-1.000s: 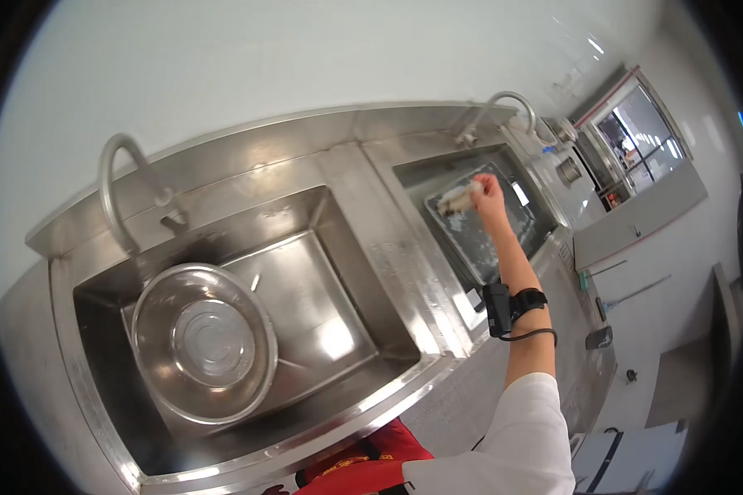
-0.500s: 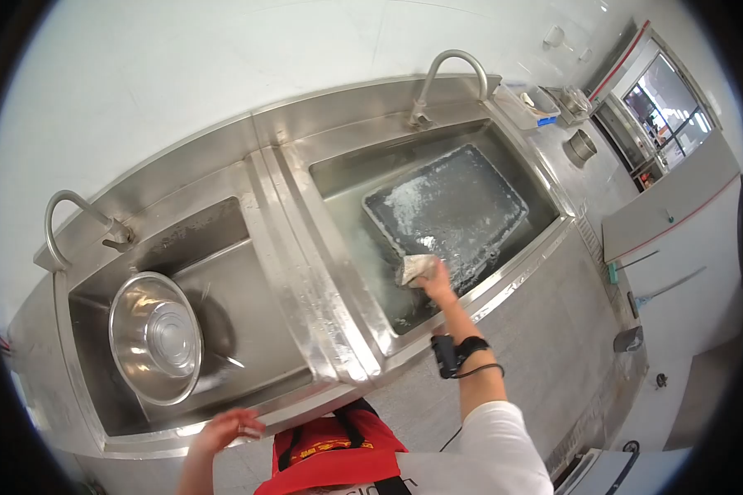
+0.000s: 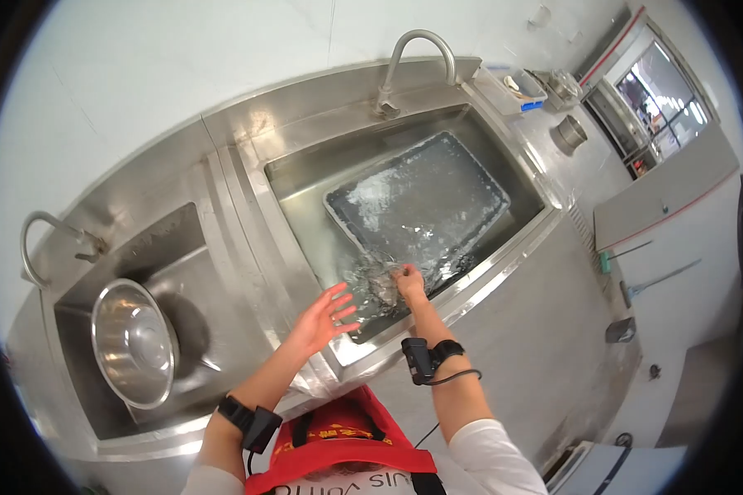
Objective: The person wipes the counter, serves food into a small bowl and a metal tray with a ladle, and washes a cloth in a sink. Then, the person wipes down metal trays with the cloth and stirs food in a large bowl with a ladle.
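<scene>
Cloth — now in water | right hand: grip holding it | left hand: grip wide, closer

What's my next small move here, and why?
Probably lower the left hand beside the right hand: the left is open and empty, close by, while the right is down at the splashing water next to the tray.
</scene>
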Motion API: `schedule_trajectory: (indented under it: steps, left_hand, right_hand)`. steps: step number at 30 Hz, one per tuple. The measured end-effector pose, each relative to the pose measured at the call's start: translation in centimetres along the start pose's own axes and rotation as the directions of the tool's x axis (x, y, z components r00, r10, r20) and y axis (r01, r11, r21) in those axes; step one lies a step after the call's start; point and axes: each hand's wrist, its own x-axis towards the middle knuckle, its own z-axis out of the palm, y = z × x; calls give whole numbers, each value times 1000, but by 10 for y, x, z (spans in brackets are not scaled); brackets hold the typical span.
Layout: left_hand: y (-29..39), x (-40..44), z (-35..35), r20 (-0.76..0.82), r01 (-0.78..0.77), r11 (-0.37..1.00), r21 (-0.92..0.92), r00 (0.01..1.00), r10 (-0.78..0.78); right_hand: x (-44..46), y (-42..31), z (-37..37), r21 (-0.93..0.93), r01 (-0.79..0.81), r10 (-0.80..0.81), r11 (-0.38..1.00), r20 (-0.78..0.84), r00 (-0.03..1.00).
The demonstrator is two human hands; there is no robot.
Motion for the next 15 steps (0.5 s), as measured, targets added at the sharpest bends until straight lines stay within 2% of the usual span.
schedule_trajectory:
  steps: [1, 4, 6, 7, 8, 10, 11, 12, 13, 15]
  left_hand:
    - [-10, 15, 1, -44, 13, 1000, -10, 999, -14]
    - [-28, 51, 17, -244, 68, 995, -71, 966, -83]
    - [-38, 70, 23, -426, 86, 986, -145, 894, -140]
    - [-38, 75, 28, -435, 109, 983, -148, 885, -164]
    - [-42, 83, 27, -398, 30, 983, -184, 912, -102]
    - [-50, 100, 23, -335, -118, 960, -253, 942, 27]
    - [-48, 105, 24, -311, -107, 948, -298, 950, 9]
    - [-46, 111, 41, -360, -135, 923, -361, 933, -4]
    - [-43, 108, 64, -412, -161, 893, -421, 911, -30]
    - [-72, 124, 32, -343, -201, 865, -459, 939, 36]
  right_hand:
    - [-1, -1, -1, 368, -159, 181, 916, -27, 983]
    - [-13, -12, -2, 165, -105, 67, 981, 218, 974]
    - [-32, -42, -14, 336, -210, 62, 918, 403, 913]
    - [-42, -51, -20, 390, -152, -41, 908, 444, 895]
    - [-47, -52, -23, 444, -99, -143, 891, 480, 866]
    - [-53, -32, -19, 271, 263, -369, 926, 507, 779]
    - [-68, -42, -34, 164, 534, -542, 829, 468, 698]
    - [-84, -56, -50, 50, 756, -691, 653, 448, 567]
    - [-91, -60, -53, 57, 774, -719, 631, 419, 555]
    - [-95, -63, -59, 72, 809, -771, 583, 365, 522]
